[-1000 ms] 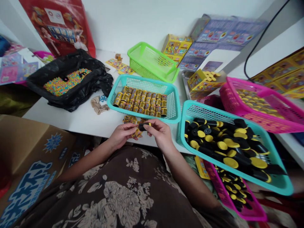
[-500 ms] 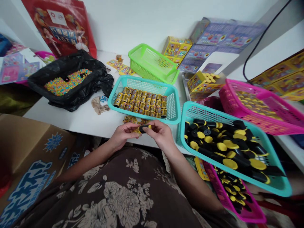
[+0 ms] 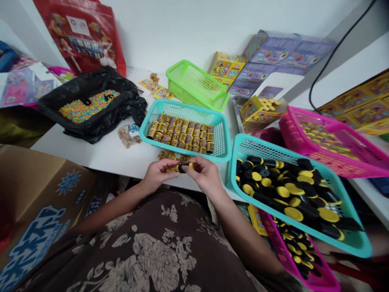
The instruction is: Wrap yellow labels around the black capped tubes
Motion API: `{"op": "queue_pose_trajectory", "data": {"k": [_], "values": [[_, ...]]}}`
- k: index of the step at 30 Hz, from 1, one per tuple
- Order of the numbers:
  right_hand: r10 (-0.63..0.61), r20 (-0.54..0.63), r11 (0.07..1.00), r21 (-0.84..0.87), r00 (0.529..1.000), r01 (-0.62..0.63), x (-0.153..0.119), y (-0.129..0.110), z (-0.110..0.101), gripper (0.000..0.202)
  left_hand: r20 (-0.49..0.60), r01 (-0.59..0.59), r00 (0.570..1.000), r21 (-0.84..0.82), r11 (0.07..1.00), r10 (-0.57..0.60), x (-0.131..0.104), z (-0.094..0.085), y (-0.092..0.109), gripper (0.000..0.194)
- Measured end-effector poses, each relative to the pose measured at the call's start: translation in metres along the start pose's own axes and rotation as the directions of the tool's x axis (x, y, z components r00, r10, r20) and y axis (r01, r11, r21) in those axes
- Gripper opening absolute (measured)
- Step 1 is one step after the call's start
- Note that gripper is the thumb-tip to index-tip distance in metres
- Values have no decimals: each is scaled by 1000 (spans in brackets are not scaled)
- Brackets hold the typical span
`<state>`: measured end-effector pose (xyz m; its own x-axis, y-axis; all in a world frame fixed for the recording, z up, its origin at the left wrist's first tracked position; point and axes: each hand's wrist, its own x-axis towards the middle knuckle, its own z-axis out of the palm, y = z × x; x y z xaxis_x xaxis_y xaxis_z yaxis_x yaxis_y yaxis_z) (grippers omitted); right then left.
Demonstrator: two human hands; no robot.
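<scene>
At the table's front edge, my left hand (image 3: 156, 175) is closed on a small yellow printed sleeve (image 3: 173, 168). My right hand (image 3: 207, 174) pinches a short black tube (image 3: 181, 167) with a yellow cap. The tube's left end meets the sleeve; fingers hide whether it sits inside. Just beyond both hands, a teal basket (image 3: 182, 108) holds rows of yellow printed cylinders (image 3: 182, 137). More printed pieces (image 3: 167, 155) lie between that basket and my fingers. To the right, another teal basket (image 3: 291, 219) is heaped with black tubes and yellow caps (image 3: 282, 191).
Left stands a black-bag-lined tub (image 3: 103, 115) of colourful pellets, with a red bag (image 3: 82, 40) behind. A green basket (image 3: 197, 91), yellow boxes (image 3: 227, 67) and purple boxes (image 3: 273, 48) line the back. Pink baskets (image 3: 331, 152) sit right; a cardboard box (image 3: 39, 194) is front left.
The sleeve and the black tube now lie more nearly in line, end to end, between my fingers. Both hands stay in about the same place; the view has shifted slightly.
</scene>
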<state>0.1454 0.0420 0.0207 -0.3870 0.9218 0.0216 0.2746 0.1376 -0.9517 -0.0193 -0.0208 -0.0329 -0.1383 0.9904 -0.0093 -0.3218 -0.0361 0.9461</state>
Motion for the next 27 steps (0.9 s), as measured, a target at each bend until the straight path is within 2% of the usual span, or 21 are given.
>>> {"op": "queue_pose_trajectory", "data": {"k": [6, 13, 16, 20, 27], "values": [[42, 107, 992, 116, 993, -54, 4, -3, -3, 23, 36, 29, 999, -9, 1000, -28, 1, 0, -1, 40], [28, 39, 996, 79, 999, -31, 3, 1, 0, 23, -9, -10, 1000, -2, 1000, 10, 2, 1, 2, 38], [21, 24, 999, 48, 999, -22, 3, 2, 1, 23, -9, -100, 995, 100, 990, 101, 2, -1, 5, 36], [6, 8, 1000, 12, 1000, -6, 4, 1, 2, 23, 2, -228, 971, 282, 932, 237, 2, -3, 6, 33], [-22, -25, 1000, -11, 999, 22, 5, 1, 2, 21, 8, -226, 973, 237, 945, 231, 4, -4, 2, 34]]}}
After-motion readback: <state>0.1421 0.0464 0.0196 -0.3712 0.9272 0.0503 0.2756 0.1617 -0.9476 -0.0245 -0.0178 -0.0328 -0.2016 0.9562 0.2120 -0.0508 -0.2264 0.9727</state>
